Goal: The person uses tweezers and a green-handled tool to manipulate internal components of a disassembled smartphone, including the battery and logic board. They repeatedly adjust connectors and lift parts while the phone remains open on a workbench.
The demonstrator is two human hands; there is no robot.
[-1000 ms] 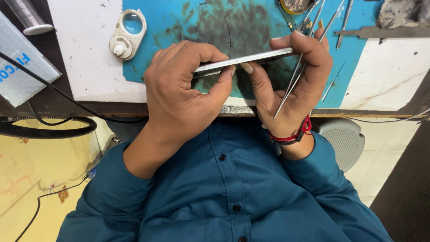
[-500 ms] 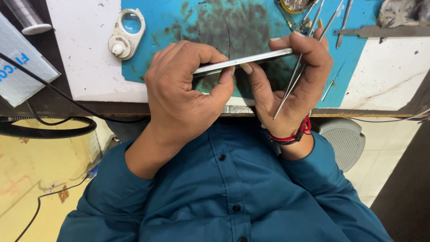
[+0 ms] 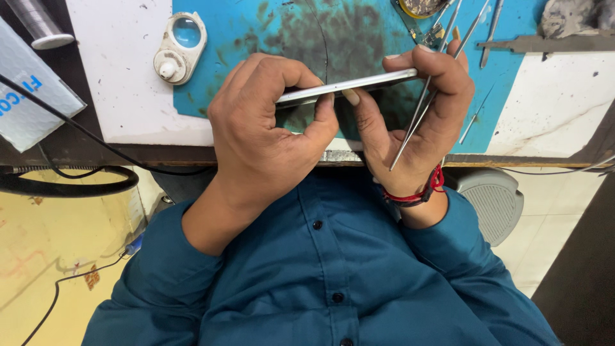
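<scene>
A: Phone (image 3: 349, 86), seen edge-on as a thin silver slab, is held just above the blue work mat (image 3: 256, 38), near the front edge of the bench.

B: Who has it?

A: Both hands. The left hand (image 3: 269, 134) is closed on the phone's left end, fingers curled over the top edge and the thumb pressed up from underneath. The right hand (image 3: 419, 115) is clamped on the right end, index finger lying over the top edge and thumb against the lower side.

B: Anything else in the right hand?

A: Yes, metal tweezers (image 3: 416, 118), tucked between the fingers and palm, running diagonally from near the wrist up past the phone. A red thread bracelet (image 3: 419, 192) sits on that wrist.

B: Is the phone level?

A: Slightly tilted, its right end higher in the view. Whether screen or back faces up, I cannot tell.

B: What lies around?

A: A white magnifier loupe (image 3: 180, 48) rests at the mat's left edge, on the white bench top (image 3: 122, 77). 2 or more slim metal tools (image 3: 490, 25) lie at the top right of the mat. A solder spool (image 3: 40, 25) stands at the far left, beside a white padded envelope (image 3: 32, 96). A black cable (image 3: 77, 125) crosses the bench's left corner. The person wears a teal shirt (image 3: 320, 269).
</scene>
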